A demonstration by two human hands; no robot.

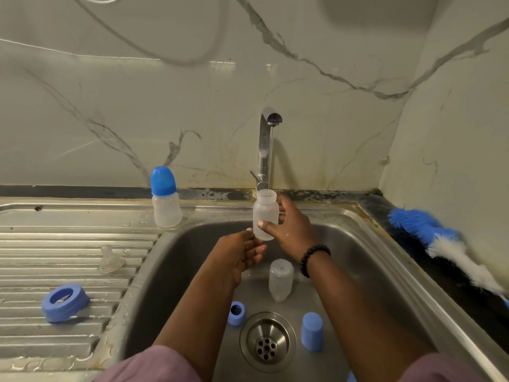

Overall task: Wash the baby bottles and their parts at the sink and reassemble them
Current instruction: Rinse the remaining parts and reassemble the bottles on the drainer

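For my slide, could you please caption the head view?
Right hand holds an open bottle under the running tap.

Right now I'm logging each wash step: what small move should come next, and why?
Probably tip the open bottle to pour out its rinse water. The right hand holds it upright under the faucet, whose stream runs into its open neck, while the left hand touches its base. Another bottle and two blue parts lie waiting in the sink.
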